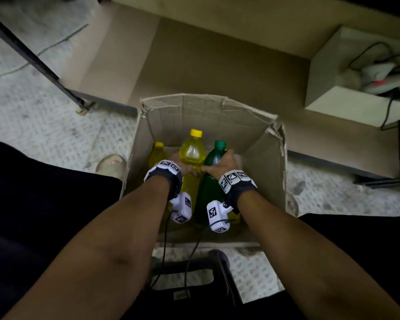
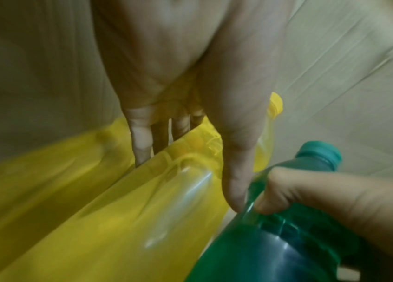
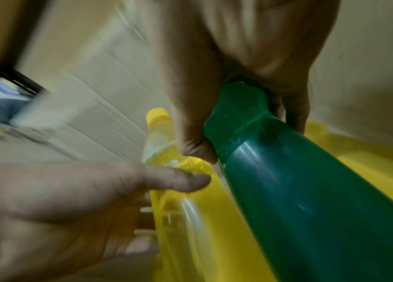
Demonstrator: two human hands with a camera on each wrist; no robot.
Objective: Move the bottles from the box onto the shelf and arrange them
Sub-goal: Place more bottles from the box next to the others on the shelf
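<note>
With my left hand (image 1: 183, 166) wrapped around the yellow bottle (image 1: 192, 153) and my right hand (image 1: 219, 163) gripping the green bottle (image 1: 211, 179), either could catch on the box (image 1: 259, 144) wall and slip.

Box (image 1: 259, 144) stands on floor (image 1: 44, 125). Inside, three bottles: one left (image 1: 157, 153), one centre (image 1: 192, 153), one right (image 1: 214, 158). Shelf (image 1: 217, 65) lies behind box.
</note>
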